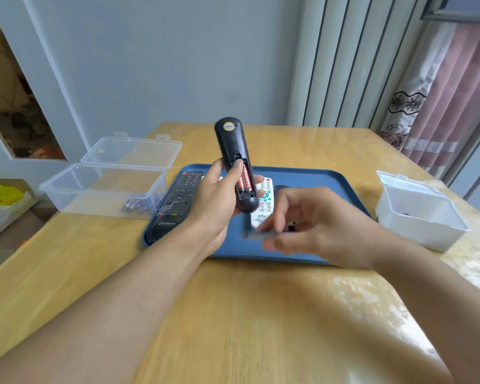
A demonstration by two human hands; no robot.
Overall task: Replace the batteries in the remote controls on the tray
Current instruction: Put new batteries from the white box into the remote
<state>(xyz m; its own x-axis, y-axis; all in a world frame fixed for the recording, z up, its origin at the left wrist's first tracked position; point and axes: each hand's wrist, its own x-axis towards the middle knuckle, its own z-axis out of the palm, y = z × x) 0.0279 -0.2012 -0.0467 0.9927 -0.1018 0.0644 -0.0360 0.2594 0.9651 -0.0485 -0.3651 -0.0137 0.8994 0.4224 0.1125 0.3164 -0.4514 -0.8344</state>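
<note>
My left hand grips a black remote upright above the blue tray, back side toward me. Its battery bay is uncovered and shows two red batteries. My right hand, blurred by motion, hovers low over the tray and pinches a thin dark piece, apparently the battery cover. On the tray lie a long black remote at the left and a white remote with coloured buttons, partly hidden behind my hands.
A clear plastic box with its lid up stands left of the tray and holds several batteries. A white lidded box stands at the right. The wooden table spreads toward me. Curtains hang at the right.
</note>
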